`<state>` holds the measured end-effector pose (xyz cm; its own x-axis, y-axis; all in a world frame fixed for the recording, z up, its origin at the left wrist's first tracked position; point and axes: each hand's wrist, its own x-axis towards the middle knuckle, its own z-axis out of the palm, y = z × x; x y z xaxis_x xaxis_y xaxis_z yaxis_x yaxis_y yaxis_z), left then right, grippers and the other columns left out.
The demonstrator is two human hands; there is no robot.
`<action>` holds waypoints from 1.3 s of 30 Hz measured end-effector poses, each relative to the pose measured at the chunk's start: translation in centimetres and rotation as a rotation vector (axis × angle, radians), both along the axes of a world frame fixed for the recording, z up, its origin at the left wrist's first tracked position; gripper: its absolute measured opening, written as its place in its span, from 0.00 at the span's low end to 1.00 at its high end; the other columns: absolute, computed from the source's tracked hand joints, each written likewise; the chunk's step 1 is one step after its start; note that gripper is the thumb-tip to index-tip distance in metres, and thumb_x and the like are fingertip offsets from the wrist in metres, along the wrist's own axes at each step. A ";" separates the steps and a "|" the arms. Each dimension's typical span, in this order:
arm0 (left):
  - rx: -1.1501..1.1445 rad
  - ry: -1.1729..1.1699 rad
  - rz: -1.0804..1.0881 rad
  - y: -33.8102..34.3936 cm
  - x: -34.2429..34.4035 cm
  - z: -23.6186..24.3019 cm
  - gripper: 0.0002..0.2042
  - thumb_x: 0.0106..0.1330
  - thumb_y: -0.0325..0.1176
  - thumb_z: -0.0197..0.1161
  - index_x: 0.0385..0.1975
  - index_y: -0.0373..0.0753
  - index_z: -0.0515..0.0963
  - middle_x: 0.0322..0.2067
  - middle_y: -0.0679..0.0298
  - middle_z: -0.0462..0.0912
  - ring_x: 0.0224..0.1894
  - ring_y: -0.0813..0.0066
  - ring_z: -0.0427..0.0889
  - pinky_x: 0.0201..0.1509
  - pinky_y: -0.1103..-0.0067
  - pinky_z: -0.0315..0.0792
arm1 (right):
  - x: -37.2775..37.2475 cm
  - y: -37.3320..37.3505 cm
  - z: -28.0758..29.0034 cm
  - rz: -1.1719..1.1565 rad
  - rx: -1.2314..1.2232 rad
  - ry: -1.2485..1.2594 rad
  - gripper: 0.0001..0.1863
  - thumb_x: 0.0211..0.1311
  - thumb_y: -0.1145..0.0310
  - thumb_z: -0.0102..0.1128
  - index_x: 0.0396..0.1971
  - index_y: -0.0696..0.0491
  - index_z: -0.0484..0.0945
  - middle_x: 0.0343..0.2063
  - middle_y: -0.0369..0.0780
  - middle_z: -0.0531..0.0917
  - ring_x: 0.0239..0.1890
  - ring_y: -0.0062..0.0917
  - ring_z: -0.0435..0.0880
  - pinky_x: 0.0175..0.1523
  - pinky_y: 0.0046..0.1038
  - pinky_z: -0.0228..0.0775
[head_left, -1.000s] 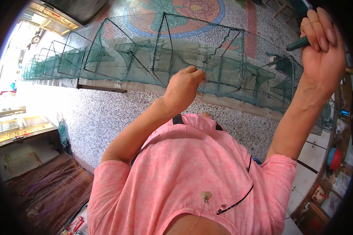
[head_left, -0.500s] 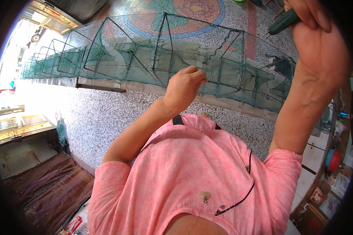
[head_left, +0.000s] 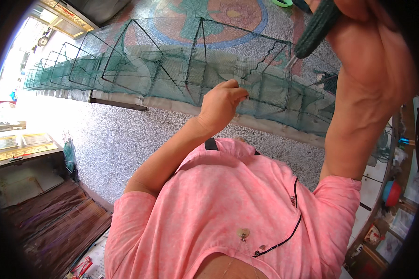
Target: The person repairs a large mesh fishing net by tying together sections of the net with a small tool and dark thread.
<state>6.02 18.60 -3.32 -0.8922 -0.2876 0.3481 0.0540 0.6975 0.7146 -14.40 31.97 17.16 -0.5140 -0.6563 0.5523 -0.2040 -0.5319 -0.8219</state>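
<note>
A long green mesh net trap on dark square frames stretches across the view in front of me. My left hand is closed in a pinch at the net's near side, by a cord running along a frame. The fingertips appear to hold the mesh, but their contact is partly hidden. My right hand is raised high at the upper right, closed around a netting needle wound thickly with dark green twine. Its pale thin tip points down toward the net, apart from it. Some right fingers are cut off by the picture's edge.
The net lies over a long low support with a pale edge. Beneath is a speckled floor with a round coloured floral pattern beyond. A brown-covered surface stands at lower left, cluttered shelves at right.
My right hand has moved closer to the camera, and the netting needle has swung left and down, its tip now nearer the net. My left hand keeps its pinch in nearly the same place.
</note>
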 end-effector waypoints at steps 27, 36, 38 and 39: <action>0.062 -0.029 -0.072 -0.7 0.0 0.3 0.02 0.58 0.26 0.57 0.27 0.37 0.72 0.26 0.56 0.73 0.30 0.53 0.75 0.31 0.68 0.69 | 12.6 2.3 -12.7 -0.483 0.684 0.666 0.04 0.51 0.72 0.64 0.25 0.52 0.77 0.22 0.36 0.77 0.27 0.28 0.76 0.32 0.26 0.67; 0.052 -0.027 -0.098 -1.1 -0.3 0.8 0.03 0.58 0.26 0.57 0.27 0.36 0.72 0.26 0.55 0.73 0.30 0.51 0.75 0.30 0.67 0.68 | 15.6 1.8 -21.3 -0.651 0.867 0.359 0.04 0.54 0.70 0.61 0.27 0.53 0.76 0.23 0.41 0.78 0.24 0.40 0.78 0.27 0.34 0.68; 0.040 -0.030 -0.093 -1.1 -0.3 0.6 0.03 0.59 0.27 0.57 0.27 0.36 0.71 0.26 0.55 0.73 0.30 0.51 0.75 0.30 0.67 0.68 | 15.6 1.4 -21.4 -0.671 0.862 0.347 0.05 0.55 0.69 0.61 0.27 0.53 0.75 0.24 0.41 0.78 0.25 0.40 0.78 0.27 0.34 0.68; 0.044 -0.024 -0.094 -1.1 -0.2 0.6 0.03 0.59 0.27 0.57 0.27 0.36 0.71 0.26 0.55 0.73 0.30 0.51 0.75 0.30 0.67 0.68 | 15.7 1.1 -21.4 -0.680 0.860 0.341 0.05 0.55 0.69 0.61 0.26 0.53 0.75 0.24 0.41 0.78 0.25 0.40 0.78 0.27 0.34 0.68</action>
